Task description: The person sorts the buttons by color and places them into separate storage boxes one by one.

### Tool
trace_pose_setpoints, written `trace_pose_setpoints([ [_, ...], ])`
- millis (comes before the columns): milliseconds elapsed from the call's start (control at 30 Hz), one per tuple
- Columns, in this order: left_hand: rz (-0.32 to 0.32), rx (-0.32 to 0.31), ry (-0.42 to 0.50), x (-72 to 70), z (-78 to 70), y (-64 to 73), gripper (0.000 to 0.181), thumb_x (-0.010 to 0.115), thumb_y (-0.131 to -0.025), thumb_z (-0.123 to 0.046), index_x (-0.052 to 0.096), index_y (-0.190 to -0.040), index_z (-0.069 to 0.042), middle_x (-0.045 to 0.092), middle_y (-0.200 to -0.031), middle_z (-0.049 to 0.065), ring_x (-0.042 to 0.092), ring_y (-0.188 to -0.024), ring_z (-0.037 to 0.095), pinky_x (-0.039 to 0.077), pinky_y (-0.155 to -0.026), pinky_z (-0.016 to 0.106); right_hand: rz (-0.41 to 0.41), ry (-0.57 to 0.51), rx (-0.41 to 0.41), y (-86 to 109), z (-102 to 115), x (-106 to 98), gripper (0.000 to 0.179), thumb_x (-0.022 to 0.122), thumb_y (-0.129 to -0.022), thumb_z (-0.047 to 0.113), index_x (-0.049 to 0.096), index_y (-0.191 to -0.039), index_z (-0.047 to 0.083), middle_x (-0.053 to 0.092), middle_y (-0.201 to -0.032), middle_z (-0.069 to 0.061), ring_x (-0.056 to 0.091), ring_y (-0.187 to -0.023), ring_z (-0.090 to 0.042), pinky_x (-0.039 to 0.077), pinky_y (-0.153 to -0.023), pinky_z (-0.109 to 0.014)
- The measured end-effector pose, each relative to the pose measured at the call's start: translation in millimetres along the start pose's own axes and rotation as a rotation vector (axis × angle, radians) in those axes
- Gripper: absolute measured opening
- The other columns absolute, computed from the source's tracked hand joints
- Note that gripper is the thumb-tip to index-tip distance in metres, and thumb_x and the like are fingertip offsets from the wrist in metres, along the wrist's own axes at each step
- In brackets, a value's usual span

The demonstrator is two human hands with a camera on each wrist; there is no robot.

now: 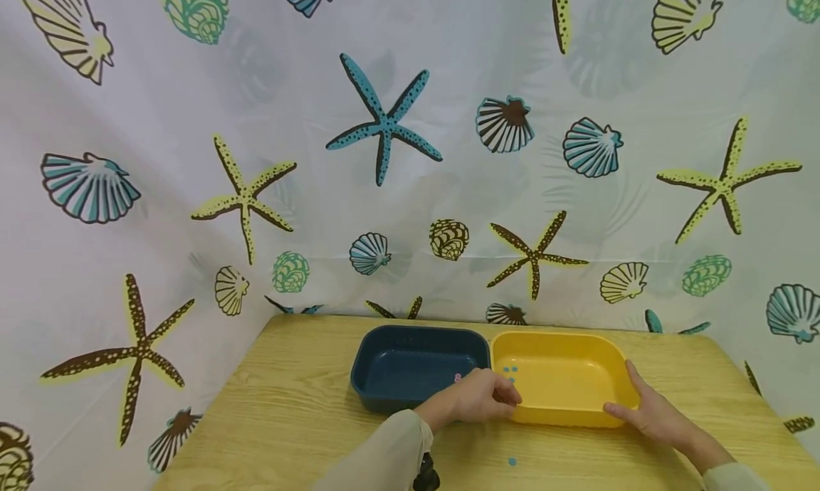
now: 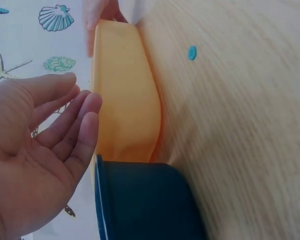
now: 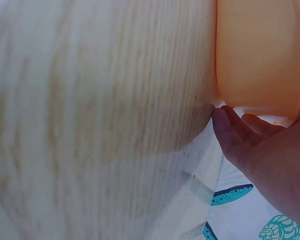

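A yellow plastic tub [image 1: 557, 418] and a navy blue tub [image 1: 419, 331] stand side by side on the table. My left hand [image 1: 482, 397] hovers at the yellow tub's left front corner, fingers loosely bent. In the left wrist view, no object shows between the fingers of that hand [image 2: 50, 130]. My right hand [image 1: 656, 413] holds the yellow tub's right end, thumb at the front rim and fingers along the side. Several small blue pieces [image 1: 514, 369] lie inside the yellow tub at its left. A small pink piece shaped like an 8 [image 1: 458, 378] is in the navy tub.
One small blue piece [image 1: 512, 462] lies on the wood-grain table [image 1: 288, 405] in front of the yellow tub. A white curtain [image 1: 435, 213] printed with shells and starfish hangs behind the table and along both sides.
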State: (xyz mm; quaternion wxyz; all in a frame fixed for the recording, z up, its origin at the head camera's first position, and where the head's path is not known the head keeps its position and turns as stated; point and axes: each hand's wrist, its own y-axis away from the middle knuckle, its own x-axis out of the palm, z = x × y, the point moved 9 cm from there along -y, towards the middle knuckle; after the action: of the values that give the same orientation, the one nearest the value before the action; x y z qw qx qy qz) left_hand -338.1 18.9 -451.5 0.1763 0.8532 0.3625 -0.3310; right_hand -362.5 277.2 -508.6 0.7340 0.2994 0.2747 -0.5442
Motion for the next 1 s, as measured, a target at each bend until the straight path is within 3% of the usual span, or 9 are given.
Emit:
trace_pose_setpoints([
  [67, 0.021, 0.039, -0.023, 3.7, -1.7, 2.3, 0.018, 0.066, -0.089, -0.009, 0.071, -0.105, -0.005, 0.07, -0.094, -0.004, 0.06, -0.081, -0.002, 0.047, -0.075, 0.018, -0.004, 0.003, -0.008, -0.1, 1.0, -0.6, 0.107, 0.062, -0.09, 0.043, -0.011, -0.144, -0.012, 0.005, -0.142, -0.044, 0.017, -0.128, -0.059, 0.017, -0.101, -0.064],
  [100, 0.03, 0.05, -0.043, 5.5, -2.0, 3.2, 0.018, 0.067, -0.089, -0.009, 0.071, -0.105, -0.004, 0.07, -0.094, -0.004, 0.06, -0.08, -0.002, 0.047, -0.073, 0.016, -0.005, 0.002, -0.011, -0.3, 1.3, -0.8, 0.107, 0.062, -0.09, 0.043, -0.011, -0.144, -0.012, 0.005, -0.142, -0.044, 0.016, -0.128, -0.059, 0.017, -0.101, -0.064],
  [333, 0.081, 0.095, -0.164, 22.6, -1.9, 7.4, 0.02, 0.07, -0.085, -0.006, 0.071, -0.105, -0.004, 0.07, -0.096, 0.002, 0.059, -0.077, -0.004, 0.045, -0.069, 0.012, 0.0, -0.003, -0.001, -2.4, -1.4, -1.1, 0.108, 0.062, -0.09, 0.045, -0.013, -0.144, -0.011, 0.004, -0.143, -0.044, 0.016, -0.128, -0.059, 0.017, -0.101, -0.064],
  [633, 0.174, 0.155, -0.322, 56.5, 5.0, 10.3, 0.022, 0.074, -0.08, -0.008, 0.074, -0.102, -0.008, 0.069, -0.091, -0.008, 0.057, -0.074, -0.008, 0.043, -0.066, 0.008, 0.009, -0.016, 0.012, -0.9, -1.9, 0.1, 0.108, 0.062, -0.09, 0.045, -0.013, -0.144, -0.01, 0.005, -0.143, -0.043, 0.018, -0.129, -0.058, 0.018, -0.101, -0.063],
  [900, 0.174, 0.225, -0.48, 69.9, 3.1, 10.9, 0.017, 0.076, -0.075, -0.011, 0.074, -0.092, -0.013, 0.062, -0.077, -0.014, 0.049, -0.068, -0.009, 0.038, -0.063, 0.006, 0.007, -0.013, 0.015, -0.7, -2.2, 0.6, 0.108, 0.062, -0.089, 0.045, -0.012, -0.144, -0.011, 0.004, -0.143, -0.043, 0.018, -0.128, -0.058, 0.017, -0.101, -0.064],
  [1000, 0.168, 0.236, -0.499, 70.9, 2.4, 11.5, 0.018, 0.075, -0.074, -0.01, 0.075, -0.092, -0.014, 0.061, -0.076, -0.014, 0.048, -0.067, -0.01, 0.037, -0.062, 0.005, 0.01, -0.013, 0.027, -1.4, -2.8, 0.8, 0.109, 0.062, -0.089, 0.046, -0.013, -0.144, -0.011, 0.004, -0.143, -0.043, 0.018, -0.128, -0.058, 0.017, -0.101, -0.064],
])
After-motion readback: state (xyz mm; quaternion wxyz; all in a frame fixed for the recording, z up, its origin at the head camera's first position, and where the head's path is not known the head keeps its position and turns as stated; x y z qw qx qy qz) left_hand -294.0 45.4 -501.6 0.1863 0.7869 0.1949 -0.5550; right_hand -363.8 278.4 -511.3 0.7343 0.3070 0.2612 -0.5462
